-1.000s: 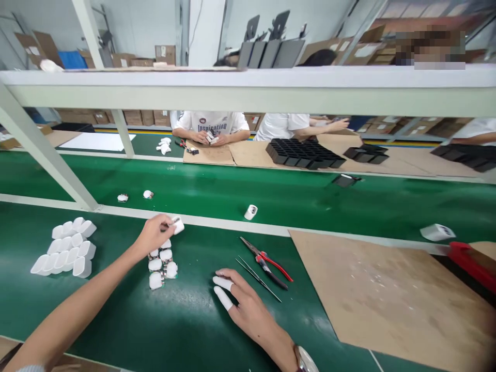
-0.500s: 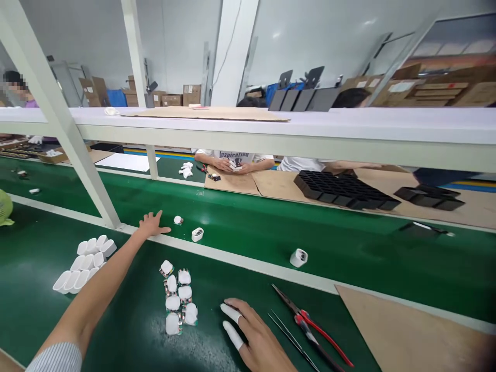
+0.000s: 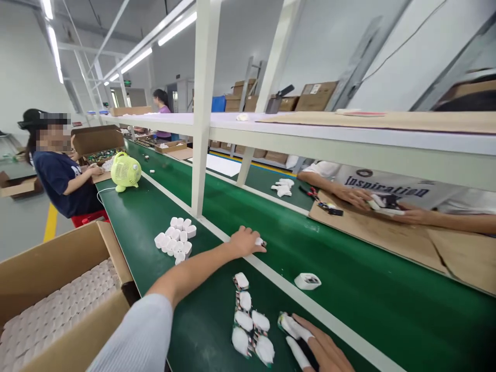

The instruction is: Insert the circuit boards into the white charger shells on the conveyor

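Observation:
On the green belt, my left hand (image 3: 244,243) reaches out and closes its fingers around a small circuit board (image 3: 262,243) with a white cover. Near the front edge, my right hand (image 3: 323,343), white finger cots on its fingertips, grips another white-topped circuit board (image 3: 284,319), mostly hidden by the fingers. Beside it, several similar circuit boards (image 3: 244,320) lie in two rows on the green table. A white housing (image 3: 308,281) with dark parts inside rests on the belt beyond my right hand.
White empty-looking cups (image 3: 176,235) stand grouped at left, near a green fan (image 3: 126,171). An open carton (image 3: 110,253) of white pieces sits below. A shelf post (image 3: 201,103) rises beside the belt. Across it, a co-worker's hands (image 3: 356,198) hold a white part; another person works far left.
The view has swung left. My left hand has gone from spread fingers to closing on the board on the belt. My right hand now grips a board from the rows.

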`<state>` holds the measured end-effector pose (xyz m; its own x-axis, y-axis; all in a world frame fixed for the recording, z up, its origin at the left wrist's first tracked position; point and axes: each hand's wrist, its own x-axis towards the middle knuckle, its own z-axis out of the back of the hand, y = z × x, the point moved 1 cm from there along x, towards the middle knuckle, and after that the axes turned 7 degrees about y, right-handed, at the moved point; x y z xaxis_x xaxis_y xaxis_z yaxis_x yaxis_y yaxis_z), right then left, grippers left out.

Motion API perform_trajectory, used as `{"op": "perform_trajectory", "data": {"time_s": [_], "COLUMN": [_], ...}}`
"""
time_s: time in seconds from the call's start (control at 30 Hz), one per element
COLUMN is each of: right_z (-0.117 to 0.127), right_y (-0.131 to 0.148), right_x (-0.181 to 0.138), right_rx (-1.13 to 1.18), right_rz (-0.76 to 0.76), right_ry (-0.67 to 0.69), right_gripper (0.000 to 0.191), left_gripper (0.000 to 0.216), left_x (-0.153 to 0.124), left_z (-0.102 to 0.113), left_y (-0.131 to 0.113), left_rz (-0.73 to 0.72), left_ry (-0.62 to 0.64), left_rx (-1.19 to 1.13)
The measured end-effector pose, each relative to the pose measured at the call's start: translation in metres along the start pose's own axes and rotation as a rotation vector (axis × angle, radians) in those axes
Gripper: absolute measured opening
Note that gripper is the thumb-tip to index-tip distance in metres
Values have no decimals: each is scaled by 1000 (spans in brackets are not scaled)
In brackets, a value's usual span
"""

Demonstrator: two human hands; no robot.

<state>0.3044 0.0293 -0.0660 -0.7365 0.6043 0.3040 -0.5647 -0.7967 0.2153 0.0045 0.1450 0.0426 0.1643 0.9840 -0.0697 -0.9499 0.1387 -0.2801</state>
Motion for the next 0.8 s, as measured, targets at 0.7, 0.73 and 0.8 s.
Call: {"op": "perform_trajectory", "data": {"time_s": [0.7,0.73,0.8], "right_z": [60,57,48], "right_y": [104,103,96], "right_x": [-89,-91,-95], "right_rx": [-207,-195,-144], "right_rz": [-323,-310,-291], "right_ry": [34,32,1], "right_gripper": [34,36,36], "left_gripper": [58,56,55], "left_x": [-179,-189,-209], "left_z": [75,86,100], "left_y": [68,72,79], "left_rz": [-68,-24,30], "left_ry": [-227,-264,-319], "left_rx": [-85,-79,-70]}}
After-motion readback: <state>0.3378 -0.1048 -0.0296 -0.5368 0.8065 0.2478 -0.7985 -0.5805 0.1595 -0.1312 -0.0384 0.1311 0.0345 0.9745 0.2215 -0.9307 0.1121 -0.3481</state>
